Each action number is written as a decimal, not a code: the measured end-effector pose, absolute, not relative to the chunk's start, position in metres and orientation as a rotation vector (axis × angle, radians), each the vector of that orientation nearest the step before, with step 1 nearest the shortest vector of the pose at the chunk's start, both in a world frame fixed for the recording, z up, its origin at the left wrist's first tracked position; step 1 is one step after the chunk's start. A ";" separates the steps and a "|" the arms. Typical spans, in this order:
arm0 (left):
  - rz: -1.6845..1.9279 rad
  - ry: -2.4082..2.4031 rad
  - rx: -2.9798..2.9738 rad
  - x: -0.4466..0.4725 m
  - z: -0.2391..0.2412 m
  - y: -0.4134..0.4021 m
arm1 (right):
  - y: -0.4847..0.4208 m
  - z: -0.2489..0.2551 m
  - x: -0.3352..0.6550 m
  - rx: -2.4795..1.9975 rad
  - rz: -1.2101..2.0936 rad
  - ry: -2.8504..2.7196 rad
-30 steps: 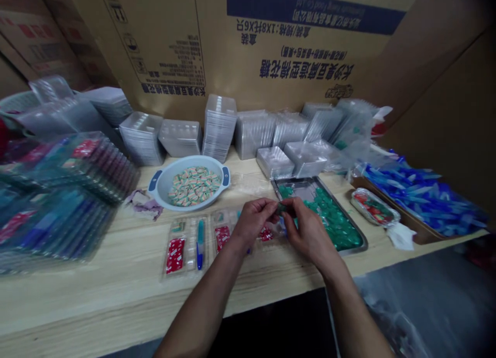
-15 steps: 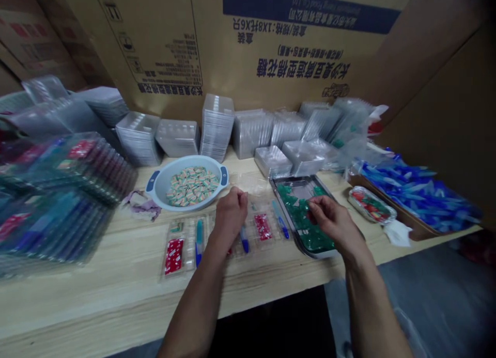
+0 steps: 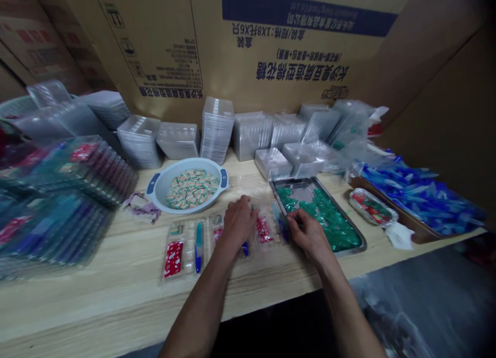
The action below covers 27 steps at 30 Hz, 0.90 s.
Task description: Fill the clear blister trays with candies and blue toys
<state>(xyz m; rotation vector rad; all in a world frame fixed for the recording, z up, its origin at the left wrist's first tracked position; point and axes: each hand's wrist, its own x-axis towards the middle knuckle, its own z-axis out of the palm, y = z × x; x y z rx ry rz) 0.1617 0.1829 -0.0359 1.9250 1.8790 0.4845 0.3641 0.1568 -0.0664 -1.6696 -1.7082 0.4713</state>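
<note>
At the near edge of the pale wooden table [image 3: 116, 306], your forearms reach in from below. Your left hand [image 3: 239, 224] is curled, its fingers bent down over a clear blister tray [image 3: 271, 244], with a blue stick [image 3: 245, 248] just below the palm and a red packet [image 3: 264, 230] just to the right. Whether those fingers pinch anything, you cannot tell from this view. Your right hand [image 3: 308, 234] is bunched, not spread, at the left rim of a steel tray [image 3: 298, 185], beside a slim blue piece [image 3: 284, 228]; whether it holds that piece is also hidden.

Green pieces [image 3: 335, 223] lie heaped in the steel tray. A loose heap like that can spill if your right wrist catches the rim. Left of your hands, a second blister tray [image 3: 182, 249] holds a red packet [image 3: 173, 259] and a blue-and-teal stick [image 3: 199, 247]. An unsecured tray can shift under a careless elbow, knocking its contents out of their wells.

Farther off sit a blue-handled bowl [image 3: 163, 192] of striped pieces [image 3: 190, 188], a tall stack of clear trays [image 3: 217, 130], and a slumping bank of filled blisters [image 3: 89, 167], which could slide if bumped. A cardboard carton [image 3: 290, 48] stands behind them all.
</note>
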 end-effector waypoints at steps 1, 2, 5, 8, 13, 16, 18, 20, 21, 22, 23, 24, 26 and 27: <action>0.484 1.869 1.960 0.162 -0.037 0.183 | 0.156 -0.066 0.361 -1.666 0.456 -1.734; 0.479 1.852 2.003 0.161 -0.037 0.184 | 0.156 -0.067 0.359 -1.666 0.441 -1.758; 0.442 1.727 2.097 0.153 -0.034 0.184 | 0.156 -0.068 0.357 -1.682 0.430 -1.790; 0.432 1.639 2.098 0.145 -0.033 0.184 | 0.158 -0.068 0.359 -1.689 0.449 -1.779; 0.475 1.760 2.069 0.150 -0.037 0.188 | 0.157 -0.067 0.361 -1.641 0.596 -1.776; 0.688 1.796 1.982 0.164 -0.046 0.190 | 0.156 -0.066 0.358 -1.589 0.666 -1.785; 0.841 1.740 1.891 0.175 -0.052 0.191 | 0.155 -0.064 0.355 -1.563 0.702 -1.780; 1.003 1.627 1.739 0.184 -0.058 0.192 | 0.155 -0.063 0.353 -1.539 0.741 -1.751; 1.090 1.553 1.643 0.187 -0.060 0.192 | 0.155 -0.063 0.353 -1.516 0.757 -1.719; 1.176 1.476 1.536 0.189 -0.061 0.192 | 0.154 -0.061 0.354 -1.485 0.759 -1.667; 1.252 1.399 1.431 0.190 -0.062 0.193 | 0.154 -0.059 0.356 -1.452 0.746 -1.596; 1.314 1.328 1.334 0.189 -0.062 0.193 | 0.153 -0.056 0.359 -1.419 0.720 -1.506; 1.385 1.200 1.163 0.186 -0.058 0.193 | 0.150 -0.048 0.366 -1.365 0.669 -1.316; 1.392 1.146 1.094 0.184 -0.056 0.193 | 0.149 -0.042 0.370 -1.345 0.668 -1.250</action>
